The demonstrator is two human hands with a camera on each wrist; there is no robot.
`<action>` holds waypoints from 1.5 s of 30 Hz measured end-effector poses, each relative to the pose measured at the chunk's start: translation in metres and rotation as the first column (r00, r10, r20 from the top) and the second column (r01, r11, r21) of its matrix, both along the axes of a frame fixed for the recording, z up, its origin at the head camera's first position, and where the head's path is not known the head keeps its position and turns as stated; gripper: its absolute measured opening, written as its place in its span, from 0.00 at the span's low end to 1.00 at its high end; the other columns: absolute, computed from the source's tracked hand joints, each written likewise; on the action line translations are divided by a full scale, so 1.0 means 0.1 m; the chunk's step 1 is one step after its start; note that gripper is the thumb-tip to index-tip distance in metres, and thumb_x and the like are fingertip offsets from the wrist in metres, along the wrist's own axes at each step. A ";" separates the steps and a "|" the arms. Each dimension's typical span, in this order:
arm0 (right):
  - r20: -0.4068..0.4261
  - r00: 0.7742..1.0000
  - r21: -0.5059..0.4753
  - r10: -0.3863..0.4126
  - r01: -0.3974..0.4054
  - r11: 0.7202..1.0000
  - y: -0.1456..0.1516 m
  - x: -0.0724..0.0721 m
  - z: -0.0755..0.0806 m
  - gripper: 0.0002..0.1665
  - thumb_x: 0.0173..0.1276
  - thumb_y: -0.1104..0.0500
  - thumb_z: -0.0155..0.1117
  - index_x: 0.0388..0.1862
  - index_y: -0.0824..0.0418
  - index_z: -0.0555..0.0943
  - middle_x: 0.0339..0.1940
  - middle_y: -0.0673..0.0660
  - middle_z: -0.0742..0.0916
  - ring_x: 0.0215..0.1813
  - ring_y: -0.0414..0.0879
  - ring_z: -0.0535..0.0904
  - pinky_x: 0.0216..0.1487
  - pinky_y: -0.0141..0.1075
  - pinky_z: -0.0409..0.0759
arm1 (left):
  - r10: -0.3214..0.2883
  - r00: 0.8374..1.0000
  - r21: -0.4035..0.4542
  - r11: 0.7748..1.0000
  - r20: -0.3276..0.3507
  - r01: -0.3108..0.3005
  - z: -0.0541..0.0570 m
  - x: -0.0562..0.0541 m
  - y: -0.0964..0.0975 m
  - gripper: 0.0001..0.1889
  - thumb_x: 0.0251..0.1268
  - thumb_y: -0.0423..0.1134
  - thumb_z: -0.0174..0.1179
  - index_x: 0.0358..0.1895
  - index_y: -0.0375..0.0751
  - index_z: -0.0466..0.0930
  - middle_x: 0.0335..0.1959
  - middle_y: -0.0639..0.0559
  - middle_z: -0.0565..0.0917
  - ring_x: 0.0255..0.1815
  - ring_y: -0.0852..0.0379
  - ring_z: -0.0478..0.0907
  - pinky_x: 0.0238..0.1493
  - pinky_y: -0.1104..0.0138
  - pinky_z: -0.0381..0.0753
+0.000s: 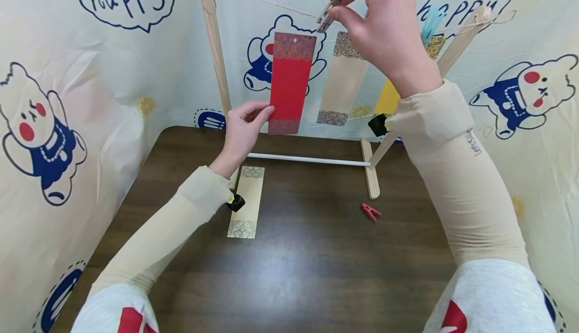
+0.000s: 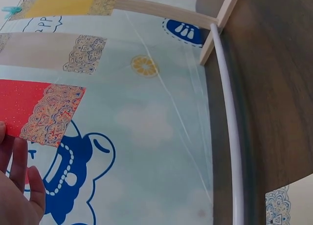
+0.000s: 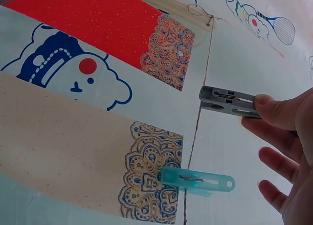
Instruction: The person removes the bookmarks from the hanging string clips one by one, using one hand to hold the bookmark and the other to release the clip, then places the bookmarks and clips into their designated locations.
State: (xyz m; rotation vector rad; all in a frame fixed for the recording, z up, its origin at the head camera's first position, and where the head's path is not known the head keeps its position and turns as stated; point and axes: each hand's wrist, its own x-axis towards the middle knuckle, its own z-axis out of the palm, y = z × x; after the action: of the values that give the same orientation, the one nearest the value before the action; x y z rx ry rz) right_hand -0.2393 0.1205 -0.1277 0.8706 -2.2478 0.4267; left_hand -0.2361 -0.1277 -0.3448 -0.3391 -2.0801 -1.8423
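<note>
My left hand (image 1: 242,129) pinches the lower left edge of a red bookmark (image 1: 291,87) with patterned ends. The bookmark hangs upright, its punched top end just below a thin string (image 1: 262,0). Between thumb and fingers, my right hand (image 1: 384,26) grips a grey clothespin (image 3: 230,101) by its handle end. In the right wrist view the clothespin's nose overlaps the string, apart from the red bookmark. Beside it hangs a beige bookmark (image 1: 344,79), fixed to the string by a teal clothespin (image 3: 195,180). A yellow bookmark (image 1: 386,97) hangs farther right, partly hidden by my right arm.
Wooden posts (image 1: 212,41) hold the string at both sides, joined low down by a white rod (image 1: 312,159). On the brown table (image 1: 307,272) lie a cream bookmark (image 1: 249,192) and a red clothespin (image 1: 371,212). A printed cloth (image 1: 181,72) stands behind.
</note>
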 end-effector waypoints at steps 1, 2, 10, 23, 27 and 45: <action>-0.012 1.000 -0.001 0.008 -0.008 1.000 0.01 0.01 -0.01 0.18 0.81 0.54 0.61 0.56 0.66 0.85 0.54 0.62 0.90 0.68 0.53 0.74 0.80 0.37 0.50 | 0.001 1.000 -0.002 1.000 -0.005 -0.001 0.00 0.01 0.00 0.14 0.74 0.40 0.66 0.55 0.37 0.89 0.51 0.42 0.88 0.45 0.55 0.83 0.49 0.71 0.82; -0.023 1.000 -0.002 0.015 -0.015 1.000 0.03 0.01 -0.01 0.18 0.80 0.53 0.61 0.55 0.66 0.86 0.53 0.62 0.90 0.68 0.53 0.74 0.80 0.37 0.50 | -0.001 1.000 -0.002 1.000 -0.010 0.001 -0.01 0.02 0.00 0.14 0.74 0.40 0.66 0.55 0.37 0.89 0.51 0.42 0.88 0.44 0.55 0.83 0.48 0.71 0.82; -0.027 0.999 -0.008 0.027 -0.027 1.000 0.11 0.12 -0.07 0.18 0.79 0.53 0.64 0.54 0.66 0.86 0.53 0.62 0.90 0.63 0.55 0.72 0.75 0.39 0.57 | -0.006 0.999 0.001 1.000 -0.036 0.006 -0.03 0.10 0.02 0.13 0.74 0.38 0.66 0.53 0.35 0.89 0.50 0.41 0.88 0.43 0.56 0.82 0.45 0.71 0.82; -0.001 0.999 -0.013 0.040 -0.040 0.999 0.16 0.32 -0.21 0.16 0.75 0.56 0.69 0.54 0.66 0.87 0.51 0.62 0.91 0.60 0.56 0.70 0.73 0.44 0.58 | -0.008 1.000 -0.025 1.000 -0.022 0.007 -0.12 0.19 -0.04 0.13 0.74 0.39 0.66 0.54 0.37 0.89 0.49 0.44 0.89 0.44 0.56 0.82 0.47 0.71 0.82; 0.002 0.999 0.001 0.055 -0.055 0.999 0.20 0.37 -0.28 0.16 0.73 0.58 0.70 0.53 0.67 0.86 0.51 0.63 0.91 0.58 0.58 0.71 0.67 0.46 0.61 | -0.009 1.000 -0.023 1.000 -0.020 0.009 -0.16 0.21 -0.06 0.13 0.73 0.38 0.67 0.54 0.36 0.89 0.49 0.43 0.88 0.43 0.56 0.82 0.46 0.72 0.82; 0.091 0.993 -0.004 0.082 -0.082 0.997 0.37 0.53 -0.56 0.21 0.66 0.61 0.77 0.55 0.68 0.86 0.51 0.64 0.90 0.54 0.58 0.73 0.55 0.46 0.62 | -0.022 1.000 -0.031 0.999 -0.003 0.022 -0.26 0.36 -0.03 0.12 0.73 0.38 0.67 0.53 0.36 0.89 0.48 0.41 0.88 0.43 0.55 0.80 0.44 0.72 0.81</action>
State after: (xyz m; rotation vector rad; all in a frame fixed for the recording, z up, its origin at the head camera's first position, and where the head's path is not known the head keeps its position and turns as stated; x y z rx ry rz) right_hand -0.1859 0.1576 -0.1835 0.9631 -2.3002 0.5141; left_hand -0.1998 -0.1306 -0.3711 -0.3749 -2.1129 -1.8218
